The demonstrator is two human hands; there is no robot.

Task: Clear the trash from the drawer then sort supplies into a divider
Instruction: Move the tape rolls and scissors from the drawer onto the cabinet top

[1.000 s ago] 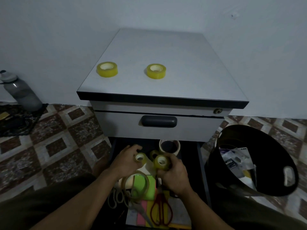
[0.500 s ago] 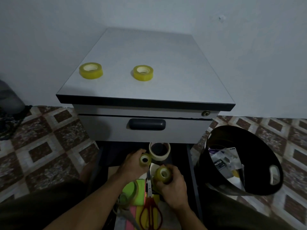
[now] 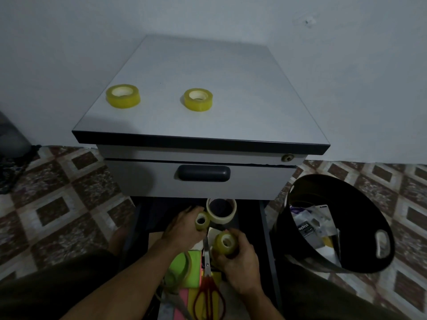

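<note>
Cabinet [image 3: 208, 65] stands against the wall, upper drawer front [image 3: 254, 181] closed. The drawer [image 3: 269, 239] below it is pulled out towards the person. Left hand [image 3: 184, 229] is over the drawer's rear half, fingers curled round a small roll [image 3: 202, 221] of yellowish clear tape, core facing the camera. Right hand [image 3: 238, 262] is just beside it and nearer the person, fingers and thumb gripping a wider roll [image 3: 225, 243] of the same tape, also core-up. The two held rolls are close but apart. Masking tape [image 3: 227, 218] lies flat at the drawer's back, just behind the small roll; whether they touch cannot be told. Scissors [image 3: 209, 294] with red handles lie in the drawer between the forearms, blades pointing to the rear. Green notes [image 3: 193, 273] lie left of the scissors, with pink and yellow paper nearer the person. Two yellow rolls rest flat on the cabinet top, well apart: one [image 3: 123, 96] at the left edge, one [image 3: 198, 99] near centre. Bin [image 3: 360, 204] stands on the tiled floor right of the drawer, tilted towards the camera, holding wrappers [image 3: 309, 227].
</note>
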